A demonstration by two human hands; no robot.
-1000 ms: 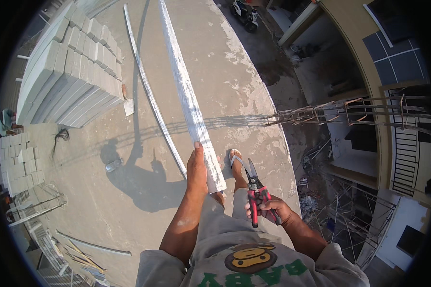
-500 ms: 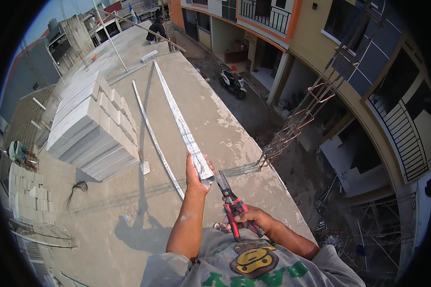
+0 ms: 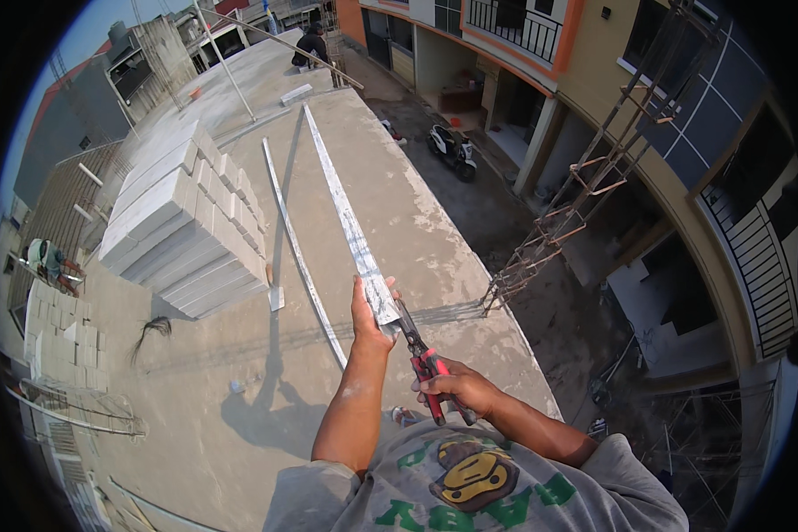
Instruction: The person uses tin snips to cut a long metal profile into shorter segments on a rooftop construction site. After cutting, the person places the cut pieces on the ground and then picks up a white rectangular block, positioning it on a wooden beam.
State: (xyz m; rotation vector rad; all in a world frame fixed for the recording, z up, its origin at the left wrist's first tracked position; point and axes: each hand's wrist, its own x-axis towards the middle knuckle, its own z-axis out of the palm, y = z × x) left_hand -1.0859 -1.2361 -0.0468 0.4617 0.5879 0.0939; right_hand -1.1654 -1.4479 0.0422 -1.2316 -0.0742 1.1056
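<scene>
Left hand (image 3: 369, 326) grasping the near end of a pale metal channel (image 3: 353, 241), above the concrete slab (image 3: 412, 217), inside its right edge; right hand (image 3: 459, 388) clenched round red-handled snips (image 3: 431, 363), blades at the channel's end, best held square, left fingers clear

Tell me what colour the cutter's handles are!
The cutter's handles are red and black, showing best in the head view.

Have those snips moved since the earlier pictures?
Yes: against the thin strip lying at left, the snips have shifted left, toward it; their blades are now at the near end of the long bar.
</scene>
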